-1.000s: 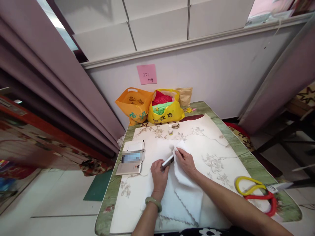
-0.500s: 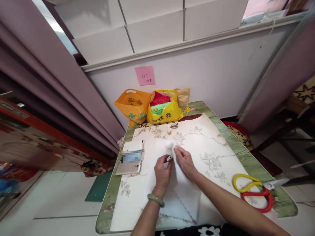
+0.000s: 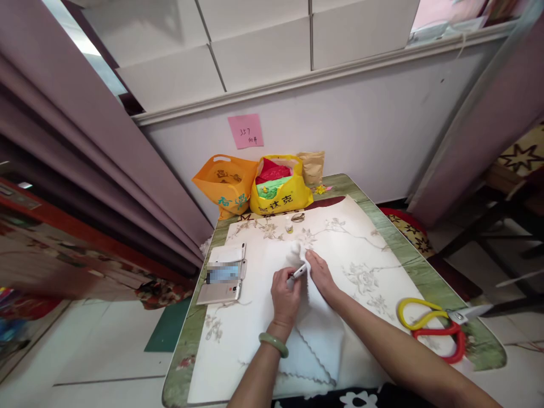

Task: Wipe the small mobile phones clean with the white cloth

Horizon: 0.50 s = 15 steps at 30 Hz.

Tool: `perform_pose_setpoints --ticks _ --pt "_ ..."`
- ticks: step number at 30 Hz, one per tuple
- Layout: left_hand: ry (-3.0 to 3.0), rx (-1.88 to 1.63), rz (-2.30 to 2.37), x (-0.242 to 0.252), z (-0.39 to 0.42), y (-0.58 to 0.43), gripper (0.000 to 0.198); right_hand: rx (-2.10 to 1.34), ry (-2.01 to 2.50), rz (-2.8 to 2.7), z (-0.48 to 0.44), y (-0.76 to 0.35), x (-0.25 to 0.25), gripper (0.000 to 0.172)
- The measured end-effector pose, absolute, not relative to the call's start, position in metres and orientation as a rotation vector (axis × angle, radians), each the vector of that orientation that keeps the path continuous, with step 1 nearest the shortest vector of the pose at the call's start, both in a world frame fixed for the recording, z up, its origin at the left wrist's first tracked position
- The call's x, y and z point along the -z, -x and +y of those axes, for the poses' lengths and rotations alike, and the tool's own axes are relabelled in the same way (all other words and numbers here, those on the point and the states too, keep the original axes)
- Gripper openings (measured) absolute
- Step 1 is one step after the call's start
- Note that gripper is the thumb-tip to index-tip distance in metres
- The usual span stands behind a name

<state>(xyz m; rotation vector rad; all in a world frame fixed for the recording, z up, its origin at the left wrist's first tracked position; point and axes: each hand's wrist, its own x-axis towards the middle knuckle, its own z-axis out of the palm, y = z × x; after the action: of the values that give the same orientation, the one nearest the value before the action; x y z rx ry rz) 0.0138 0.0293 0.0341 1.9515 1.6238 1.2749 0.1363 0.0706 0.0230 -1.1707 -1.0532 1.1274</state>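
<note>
The left hand (image 3: pixel 287 294), with a green bangle (image 3: pixel 274 343) on its wrist, has its fingers closed round a small metal tool (image 3: pixel 298 272), and the tool's tip pokes out toward the right fingertips. The right hand (image 3: pixel 322 276) lies on a white cloth (image 3: pixel 321 340) with its fingers together. From here I cannot tell whether they pinch a fold or only press it flat. The cloth runs back from under those fingers toward the person, and a bunched corner of it stands just beyond the fingertips.

To my eye the work goes best if the right fingers keep the cloth taut right beside the tip. The left hand should move the tool in short, steady strokes so the fabric does not drag or wrinkle.

A small bottle (image 3: pixel 289 226) stands further out past the fingertips. Stacked phones (image 3: pixel 223 273) lie to the left of the left fingers, with one screen blurred. Scissors (image 3: pixel 433 331) lie well off to the right of the right hand.

On the wall a pink note (image 3: pixel 245 131) reads "357", with handwriting under it too small to make out. An orange bag (image 3: pixel 225 184) and a yellow bag (image 3: pixel 278 192) carry green Chinese characters that I cannot read reliably.
</note>
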Motion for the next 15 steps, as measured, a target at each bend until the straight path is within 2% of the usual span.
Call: perform_pose_setpoints --ticks 4,10,12,15 --pt "-2.004 -1.218 1.591 -0.027 0.034 -0.011 0.013 -1.165 1.164 -0.992 0.074 -0.135 -0.008 0.044" --pt "-1.991 -1.053 1.567 -0.009 0.043 0.000 0.038 -1.189 1.190 -0.866 0.075 -0.143 0.000 0.047" --pt "-2.012 -1.019 1.559 -0.014 0.041 0.005 0.034 -1.163 1.239 -0.786 0.078 -0.158 -0.002 0.047" --pt "-2.108 -0.988 1.629 -0.028 0.036 0.013 0.012 -1.112 1.290 -0.658 0.085 -0.183 -0.010 0.052"
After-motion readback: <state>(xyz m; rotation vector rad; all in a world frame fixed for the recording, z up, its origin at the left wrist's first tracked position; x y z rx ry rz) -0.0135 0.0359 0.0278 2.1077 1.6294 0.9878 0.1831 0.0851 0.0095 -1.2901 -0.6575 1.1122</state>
